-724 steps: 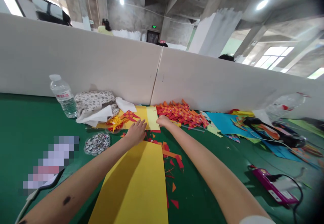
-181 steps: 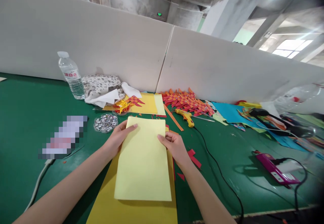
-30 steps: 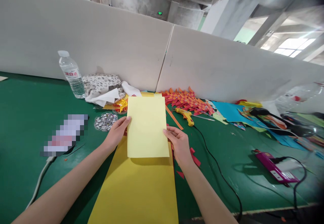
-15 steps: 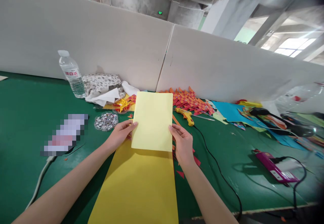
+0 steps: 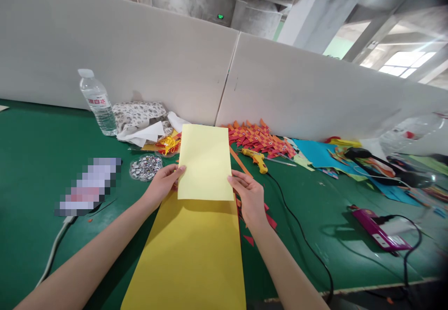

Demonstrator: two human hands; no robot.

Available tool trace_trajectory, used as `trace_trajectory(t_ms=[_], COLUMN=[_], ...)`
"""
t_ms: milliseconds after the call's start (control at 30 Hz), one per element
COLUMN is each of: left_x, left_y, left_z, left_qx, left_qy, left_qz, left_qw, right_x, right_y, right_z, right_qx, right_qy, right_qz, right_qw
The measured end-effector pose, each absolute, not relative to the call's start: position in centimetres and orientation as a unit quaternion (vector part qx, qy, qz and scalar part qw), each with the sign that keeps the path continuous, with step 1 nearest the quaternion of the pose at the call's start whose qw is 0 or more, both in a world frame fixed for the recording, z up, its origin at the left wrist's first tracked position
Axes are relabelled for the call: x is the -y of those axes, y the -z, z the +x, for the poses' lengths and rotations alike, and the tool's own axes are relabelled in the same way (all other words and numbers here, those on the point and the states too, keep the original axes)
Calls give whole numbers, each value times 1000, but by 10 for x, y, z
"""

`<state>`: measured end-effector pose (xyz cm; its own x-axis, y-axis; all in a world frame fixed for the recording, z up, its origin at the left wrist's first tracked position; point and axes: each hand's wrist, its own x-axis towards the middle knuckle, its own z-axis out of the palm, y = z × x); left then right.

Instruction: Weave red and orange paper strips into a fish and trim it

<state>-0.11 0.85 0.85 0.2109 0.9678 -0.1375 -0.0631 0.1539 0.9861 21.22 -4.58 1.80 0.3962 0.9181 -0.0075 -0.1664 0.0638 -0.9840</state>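
A pale yellow sheet of paper (image 5: 204, 163) is held up between my two hands, above the table. My left hand (image 5: 164, 185) pinches its left edge, thumb on the near face. At the right edge, my right hand (image 5: 249, 194) grips it the same way; the fingers behind the paper are partly hidden. Beneath it a larger, darker yellow sheet (image 5: 192, 254) lies flat on the green table, shaded by the held paper along its far part. Red and orange paper scraps (image 5: 249, 240) peek out beside the right edge of the large sheet.
A yellow glue gun (image 5: 257, 159) with a black cord lies right of the paper, before a pile of red-orange checkered paper pieces (image 5: 261, 137). Leftward are a bag of googly eyes (image 5: 146, 167), a water bottle (image 5: 98, 103) and a blurred-out phone (image 5: 89, 186). A purple power strip (image 5: 380, 230) sits at right.
Both hands have shifted the pale yellow sheet slightly left and a little away from me. The large yellow sheet stays in place.
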Motion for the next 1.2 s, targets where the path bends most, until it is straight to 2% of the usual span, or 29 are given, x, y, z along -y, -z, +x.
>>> trace_trajectory(t_ms=[367, 833, 1200], left_x=[-5, -7, -9], left_y=[-15, -12, -3], left_z=[2, -1, -2], left_qx=[-442, -449, -440], left_qy=[-410, -387, -389], left_qz=[461, 503, 478], left_qw=[651, 629, 653], right_x=[45, 45, 43], right_y=[-19, -19, -15], right_z=[213, 212, 213], right_qx=[333, 336, 341], right_qy=[-386, -382, -373], right_qz=[-545, -534, -542], right_qw=[666, 675, 672])
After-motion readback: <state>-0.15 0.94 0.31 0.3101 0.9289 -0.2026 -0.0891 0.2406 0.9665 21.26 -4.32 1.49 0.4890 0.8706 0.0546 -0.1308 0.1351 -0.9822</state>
